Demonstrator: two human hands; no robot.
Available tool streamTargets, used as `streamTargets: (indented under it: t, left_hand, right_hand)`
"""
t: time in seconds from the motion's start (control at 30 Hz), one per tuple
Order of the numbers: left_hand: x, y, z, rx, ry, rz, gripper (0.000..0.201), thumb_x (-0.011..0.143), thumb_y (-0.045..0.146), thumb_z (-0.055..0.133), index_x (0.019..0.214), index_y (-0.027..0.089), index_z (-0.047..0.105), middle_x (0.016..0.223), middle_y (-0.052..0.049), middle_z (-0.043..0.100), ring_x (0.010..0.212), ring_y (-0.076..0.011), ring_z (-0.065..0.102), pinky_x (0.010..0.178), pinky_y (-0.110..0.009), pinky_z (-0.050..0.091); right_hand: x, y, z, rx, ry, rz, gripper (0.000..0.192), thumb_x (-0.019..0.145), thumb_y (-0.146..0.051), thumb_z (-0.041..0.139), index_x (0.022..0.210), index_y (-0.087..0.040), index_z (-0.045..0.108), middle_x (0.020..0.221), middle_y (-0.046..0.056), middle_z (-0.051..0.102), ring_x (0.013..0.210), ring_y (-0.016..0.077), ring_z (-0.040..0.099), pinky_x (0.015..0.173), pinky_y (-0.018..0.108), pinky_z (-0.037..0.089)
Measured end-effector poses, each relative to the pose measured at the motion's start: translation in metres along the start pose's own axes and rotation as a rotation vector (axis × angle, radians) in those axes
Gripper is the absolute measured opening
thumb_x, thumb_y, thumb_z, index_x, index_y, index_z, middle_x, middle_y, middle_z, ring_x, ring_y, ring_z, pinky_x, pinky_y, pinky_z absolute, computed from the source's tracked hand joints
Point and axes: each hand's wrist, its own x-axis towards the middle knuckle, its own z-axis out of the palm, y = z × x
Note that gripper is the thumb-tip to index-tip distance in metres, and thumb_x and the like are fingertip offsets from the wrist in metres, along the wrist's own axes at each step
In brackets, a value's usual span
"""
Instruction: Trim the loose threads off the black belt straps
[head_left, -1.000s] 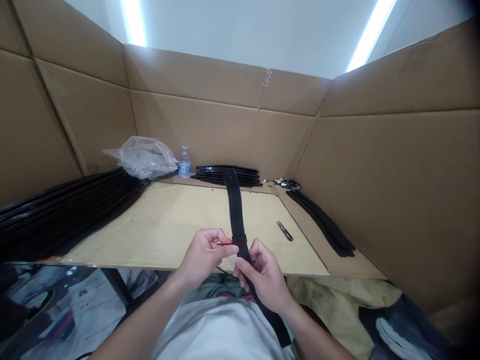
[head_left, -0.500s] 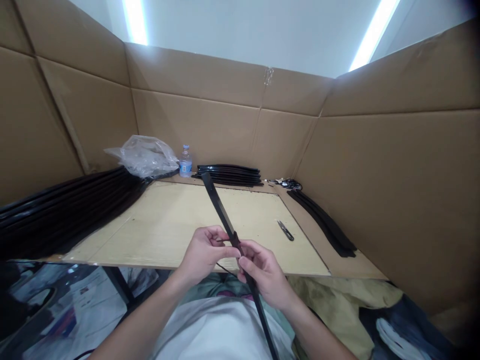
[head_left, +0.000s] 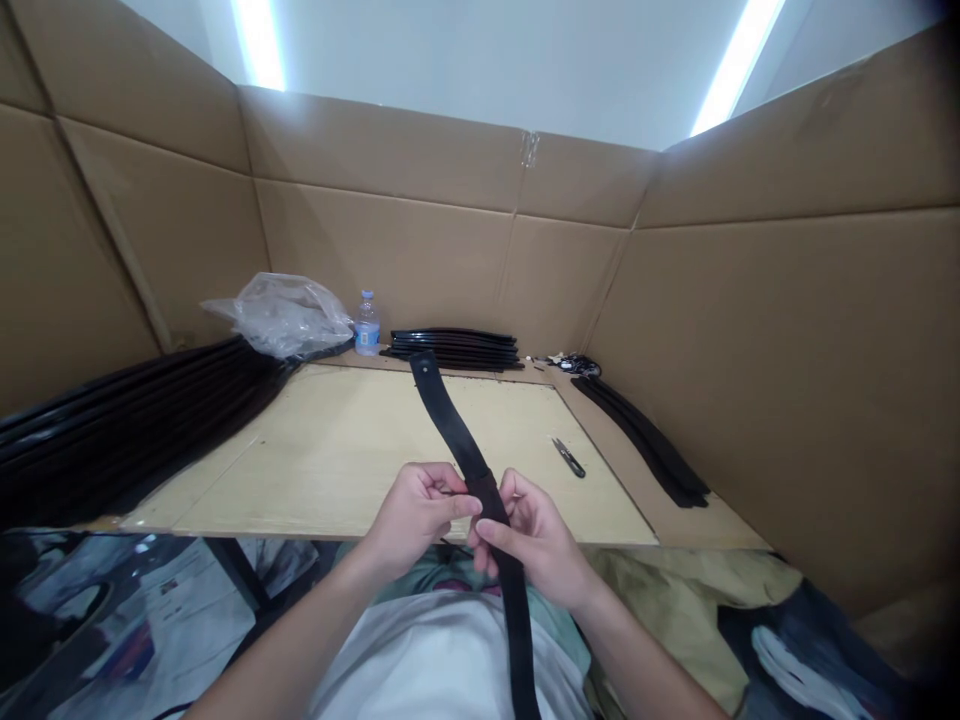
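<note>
A long black strap (head_left: 454, 425) slants up from my lap over the table's near edge, with a small pale dot near its far end. Its broad face is turned toward me. My left hand (head_left: 424, 510) is closed, thumb and fingers pinching the strap's left edge beside a darker band around it. Close by on the right, my right hand (head_left: 529, 545) grips the same strap, thumb on top and fingers curled behind. A bit of thin dark cord shows below my left fingers. Small thread snips (head_left: 568, 458) lie on the board to the right.
A pale board (head_left: 322, 450) covers the table. Black straps are heaped at left (head_left: 150, 420), stacked at the back (head_left: 454, 350) and laid at right (head_left: 645, 440). A plastic bag (head_left: 289, 315), a water bottle (head_left: 367, 325) and small tangled bits (head_left: 576, 364) sit along the back. Cardboard walls (head_left: 390, 240) surround the table.
The strap has rotated from nearly edge-on to broad face toward me. Its far end has shifted slightly right. Both hands keep their hold at nearly the same place.
</note>
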Motion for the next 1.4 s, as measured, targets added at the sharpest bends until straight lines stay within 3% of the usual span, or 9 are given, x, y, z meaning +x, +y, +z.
streamTargets:
  t: [0.13,0.3,0.47,1.17,1.4]
  left_hand:
    - [0.001,-0.004,0.001,-0.021,0.001,-0.009,0.033,0.063,0.031,0.077,0.066,0.014,0.048,0.046,0.005,0.052,0.034,-0.0016,0.030,0.035,-0.017,0.012]
    - [0.001,-0.005,0.006,-0.059,0.046,-0.003,0.034,0.062,0.030,0.078,0.065,0.014,0.048,0.043,0.010,0.041,0.034,0.0005,0.021,0.035,-0.016,0.012]
    - [0.001,-0.006,0.006,-0.058,0.030,-0.006,0.032,0.065,0.030,0.076,0.067,0.014,0.049,0.045,0.006,0.048,0.034,-0.0001,0.025,0.036,-0.016,0.011]
    - [-0.002,-0.008,0.015,-0.023,0.106,0.043,0.033,0.065,0.034,0.076,0.068,0.015,0.050,0.048,0.011,0.032,0.039,-0.0007,0.022,0.037,-0.015,0.017]
    - [0.003,-0.012,0.007,-0.021,0.126,0.064,0.032,0.068,0.037,0.073,0.071,0.015,0.051,0.048,0.011,0.030,0.038,-0.0007,0.018,0.036,-0.016,0.013]
  right_hand:
    - [0.000,0.004,-0.002,0.073,0.007,0.008,0.029,0.086,-0.034,0.060,0.081,-0.022,0.035,0.066,-0.001,0.065,0.043,0.0071,0.053,0.041,0.016,0.036]
    - [0.002,0.008,-0.001,0.190,0.130,0.102,0.029,0.088,-0.044,0.052,0.079,-0.021,0.038,0.059,-0.001,0.061,0.040,0.0071,0.048,0.037,0.015,0.032]
    - [0.003,0.005,0.001,0.227,0.161,0.127,0.033,0.087,-0.050,0.052,0.084,-0.017,0.049,0.059,0.002,0.062,0.041,0.0085,0.050,0.038,0.017,0.035]
    - [0.003,0.004,0.007,0.006,0.286,0.061,0.039,0.086,-0.051,0.052,0.068,-0.016,0.047,0.047,-0.003,0.053,0.030,0.0050,0.039,0.028,0.015,0.026]
    - [0.004,0.008,0.010,0.024,0.288,0.044,0.035,0.086,-0.048,0.053,0.072,-0.021,0.037,0.049,-0.004,0.057,0.030,0.0060,0.042,0.029,0.014,0.028]
